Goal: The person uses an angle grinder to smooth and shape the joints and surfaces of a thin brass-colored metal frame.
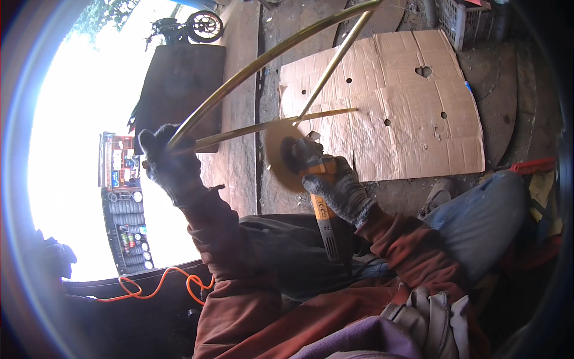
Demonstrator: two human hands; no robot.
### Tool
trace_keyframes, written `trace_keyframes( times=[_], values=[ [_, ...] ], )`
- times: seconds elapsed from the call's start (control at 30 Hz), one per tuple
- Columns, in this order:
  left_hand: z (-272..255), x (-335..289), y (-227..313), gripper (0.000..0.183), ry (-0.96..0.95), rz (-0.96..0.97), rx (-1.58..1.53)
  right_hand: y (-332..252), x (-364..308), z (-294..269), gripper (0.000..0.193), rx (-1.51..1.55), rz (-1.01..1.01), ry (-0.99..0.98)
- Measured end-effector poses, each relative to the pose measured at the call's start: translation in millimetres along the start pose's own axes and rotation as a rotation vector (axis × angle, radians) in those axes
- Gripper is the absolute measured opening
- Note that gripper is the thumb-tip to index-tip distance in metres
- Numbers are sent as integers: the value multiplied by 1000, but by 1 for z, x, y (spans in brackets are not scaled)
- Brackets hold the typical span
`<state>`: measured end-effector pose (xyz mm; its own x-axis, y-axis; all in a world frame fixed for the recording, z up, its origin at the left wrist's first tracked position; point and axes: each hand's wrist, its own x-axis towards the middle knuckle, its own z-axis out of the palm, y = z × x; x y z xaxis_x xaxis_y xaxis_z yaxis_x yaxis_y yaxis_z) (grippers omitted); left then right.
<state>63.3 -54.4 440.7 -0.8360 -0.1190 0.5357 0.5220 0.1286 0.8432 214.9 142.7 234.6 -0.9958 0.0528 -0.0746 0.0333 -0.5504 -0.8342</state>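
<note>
My gloved left hand (173,164) is closed round one end of a gold-coloured metal tube frame (257,64), made of a long curved bar and straight bars that meet in corners. The frame is held up above the ground and reaches away to the far right. In my gloved right hand (342,186) is a yellow and black angle grinder (323,209), gripped round its body. Its round tan disc (278,157) is blurred, and its upper edge is at the frame's lower straight bar; whether they touch I cannot tell.
A flattened cardboard sheet (388,140) with holes lies on the ground ahead. A plastic crate (463,27) stands at the far right. An orange cable (170,270) loops at the lower left. A dark panel (179,90) and a motorcycle wheel (204,27) are farther left.
</note>
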Motion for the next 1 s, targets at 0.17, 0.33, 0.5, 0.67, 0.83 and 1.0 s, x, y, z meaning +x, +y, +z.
trace_keyframes(
  times=[0.17,0.33,0.5,0.67,0.83,1.0],
  values=[
    [11,52,-14,25,-11,164,562,18,-18,-17,34,289,133,78],
    [1,123,-18,32,-70,-283,403,76,-28,-83,43,293,364,390],
    [27,168,-43,34,-197,-309,216,74,-25,-151,54,411,461,590],
    [59,181,-47,34,-383,-303,92,45,-16,-169,42,394,219,660],
    [96,205,-61,35,-423,-244,99,-8,-18,-127,35,34,-32,492],
    [153,217,-64,37,-521,-256,110,-26,-29,-82,54,145,14,192]
  ],
)
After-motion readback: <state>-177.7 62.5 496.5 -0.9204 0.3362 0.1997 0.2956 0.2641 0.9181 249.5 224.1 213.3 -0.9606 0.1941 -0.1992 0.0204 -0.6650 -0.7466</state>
